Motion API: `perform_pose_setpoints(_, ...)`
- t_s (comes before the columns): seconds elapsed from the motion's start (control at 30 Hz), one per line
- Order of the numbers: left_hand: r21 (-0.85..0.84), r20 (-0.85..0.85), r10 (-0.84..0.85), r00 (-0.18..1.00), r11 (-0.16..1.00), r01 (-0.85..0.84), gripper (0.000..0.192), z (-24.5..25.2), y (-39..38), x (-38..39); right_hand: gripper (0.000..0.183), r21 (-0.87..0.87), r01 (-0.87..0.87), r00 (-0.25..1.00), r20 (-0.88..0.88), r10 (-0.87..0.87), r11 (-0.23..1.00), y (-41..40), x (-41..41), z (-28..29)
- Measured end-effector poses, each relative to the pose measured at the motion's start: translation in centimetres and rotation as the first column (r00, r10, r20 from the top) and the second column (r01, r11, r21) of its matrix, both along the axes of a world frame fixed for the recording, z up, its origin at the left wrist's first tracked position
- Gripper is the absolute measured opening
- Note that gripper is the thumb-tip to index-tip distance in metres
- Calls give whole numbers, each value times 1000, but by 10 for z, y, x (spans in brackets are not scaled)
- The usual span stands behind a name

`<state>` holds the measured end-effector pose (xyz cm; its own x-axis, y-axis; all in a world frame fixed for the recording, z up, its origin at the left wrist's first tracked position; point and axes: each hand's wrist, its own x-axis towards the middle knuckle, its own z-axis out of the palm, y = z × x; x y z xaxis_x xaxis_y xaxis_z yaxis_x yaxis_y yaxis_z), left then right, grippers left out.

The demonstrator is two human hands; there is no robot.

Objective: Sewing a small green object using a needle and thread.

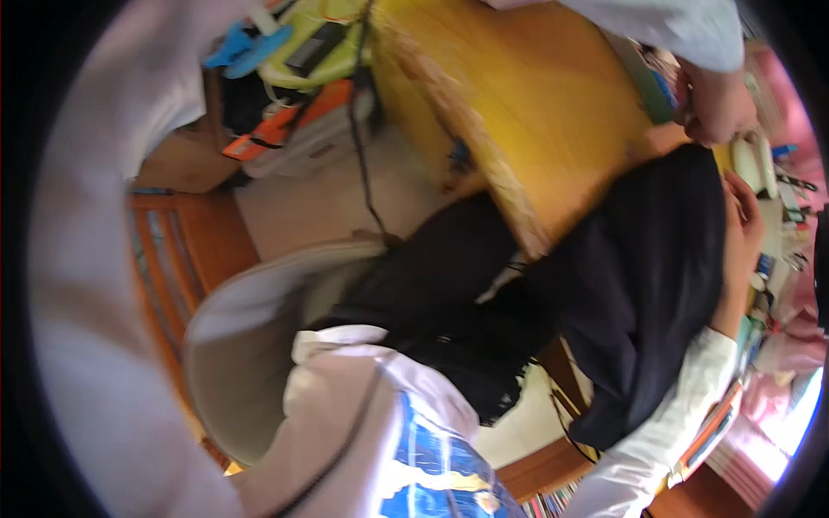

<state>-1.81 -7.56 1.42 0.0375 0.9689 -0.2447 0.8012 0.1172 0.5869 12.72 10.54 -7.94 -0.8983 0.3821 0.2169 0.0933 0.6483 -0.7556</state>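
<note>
A piece of black cloth (638, 259) is held up over the corner of a yellow wooden desk and hangs down past its edge. My left hand (715, 107), reaching in from the top, is closed at the cloth's upper corner. Along the cloth's far edge is my right hand (745, 213), its fingers bent; the cloth covers part of this hand, and its grip is unclear. My right forearm in a white sleeve runs beside the cloth. More dark fabric (440, 259) lies lower down, below the desk's edge.
The yellow desk (550, 97) has a worn front edge. A grey rounded chair (239, 362) and a slatted wooden chair (214, 239) stand left. A dark cable (356, 129) hangs near a plastic box (317, 139). Small items and a white object (751, 165) crowd the far right; books (554, 502) show below.
</note>
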Motion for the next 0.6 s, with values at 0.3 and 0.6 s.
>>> perform_pose_setpoints(0.3,53,79,13,997,998,-18,26,-13,-17,-10,29,130,-9,1000,-7,10,992,0,4,-4)
perform_pose_setpoints(0.6,96,156,9,988,995,-24,26,-8,-25,-15,30,157,-56,998,-18,59,986,2,12,1)
